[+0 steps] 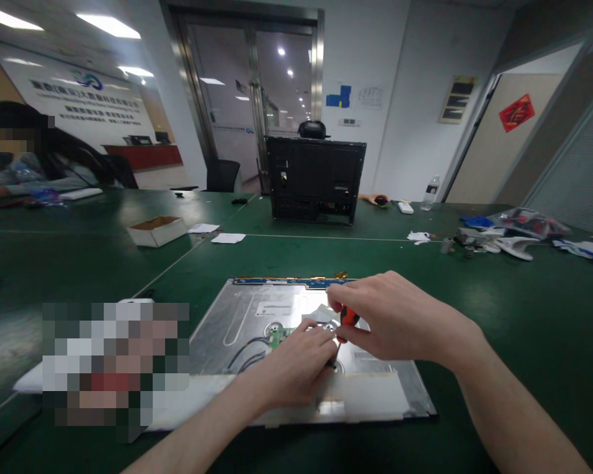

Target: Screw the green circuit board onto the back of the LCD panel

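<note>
Hands (395, 319) with orange-black screwdriver (349, 317) at silvery panel (210, 339).

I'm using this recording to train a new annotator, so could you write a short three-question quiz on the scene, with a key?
1. Multiple choice: The person's right hand grips a screwdriver. Its handle is:
a) blue and white
b) orange and black
c) green and yellow

2. True or false: From this view, the open box stands to the left of the upright black housing.

3. Short answer: Along which edge of the metal panel, near or far, does the blue circuit strip run?

Key: 1 b; 2 true; 3 far.
</note>
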The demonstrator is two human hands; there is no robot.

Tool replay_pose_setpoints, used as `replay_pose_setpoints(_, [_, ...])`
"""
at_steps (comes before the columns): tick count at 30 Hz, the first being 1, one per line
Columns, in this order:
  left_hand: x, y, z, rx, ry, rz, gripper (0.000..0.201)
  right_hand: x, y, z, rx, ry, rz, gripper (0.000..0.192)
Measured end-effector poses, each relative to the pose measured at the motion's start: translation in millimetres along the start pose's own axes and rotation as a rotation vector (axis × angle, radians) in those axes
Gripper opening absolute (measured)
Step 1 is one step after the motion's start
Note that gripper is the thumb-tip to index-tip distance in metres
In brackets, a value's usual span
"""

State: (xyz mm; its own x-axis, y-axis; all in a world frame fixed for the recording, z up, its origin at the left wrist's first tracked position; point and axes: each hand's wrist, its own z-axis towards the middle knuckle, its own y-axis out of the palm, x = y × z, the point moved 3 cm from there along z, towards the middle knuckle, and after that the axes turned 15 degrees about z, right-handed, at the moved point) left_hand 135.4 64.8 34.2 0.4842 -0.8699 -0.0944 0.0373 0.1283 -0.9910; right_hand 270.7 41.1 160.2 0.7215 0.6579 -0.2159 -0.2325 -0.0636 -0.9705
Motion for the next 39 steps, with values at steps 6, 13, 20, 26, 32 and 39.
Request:
replay_pose_setpoints(6, [-2.3,-13.1,-1.6,0.031,-0.019,-0.016,0.015,4.2,-7.5,-4.6,0.082,0.015,0.047,0.014])
replay_pose_setpoints(13, [-32.8,-40.6,-14.8,0.320,-0.224,-0.101,0.018,8.5,-28.3,-17.3,0.365,0.039,0.143,0.011])
replay_pose_setpoints(20, [-70.0,-46.0,-68.5,0.304,-0.437,-0.073,0.032,9.4,-13.3,-31.6,0.529,0.258,0.004,0.021])
replay_pose_setpoints(26, [-73.2,-8.0,-125.7,0.136,-0.600,-0.047,0.049,30.9,81.5,-44.0,0.244,0.588,0.120,0.015])
replay_pose_setpoints(32, [-70.7,32.7,-155.6,0.093,-0.601,0.067,0.064,31.2,135.3,-58.4,0.235,0.696,0.197,0.034])
replay_pose_setpoints(39, [-74.3,49.7,-159.2,0.036,-0.533,0.145,0.064,27.1,143.2,-58.8,0.225,0.752,0.233,0.028])
